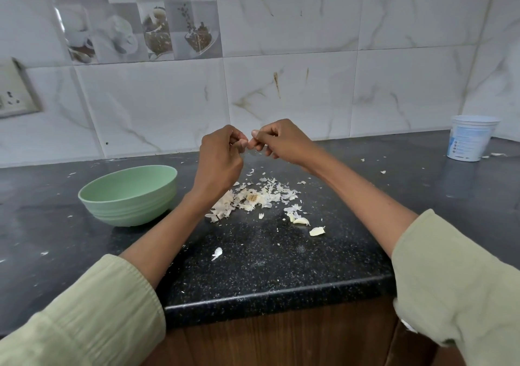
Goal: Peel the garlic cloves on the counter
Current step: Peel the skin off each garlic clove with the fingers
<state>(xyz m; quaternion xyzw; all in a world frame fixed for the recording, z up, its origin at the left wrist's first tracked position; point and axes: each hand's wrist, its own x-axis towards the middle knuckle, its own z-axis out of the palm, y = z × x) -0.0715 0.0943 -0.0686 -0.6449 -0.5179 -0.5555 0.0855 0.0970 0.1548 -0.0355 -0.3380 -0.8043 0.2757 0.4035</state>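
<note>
My left hand (219,157) & right hand (277,140) are raised together, fingers curled, fingertips meeting around something tiny; can't tell if it's a clove. Below my hands lies a pile of garlic skins (253,198). 2 garlic cloves (309,226) lie under my right forearm. Green bowl (129,196) sits left of my left wrist on the counter (253,267).

A pale green bowl (128,194) stands on the black speckled counter (267,267), below and to the left of where the fingers meet. A white plastic tub (470,137) with blue print sits far to the right of that spot, against the marble-patterned wall tiles (289,95). A wall socket (14,92) is mounted far to the left.
</note>
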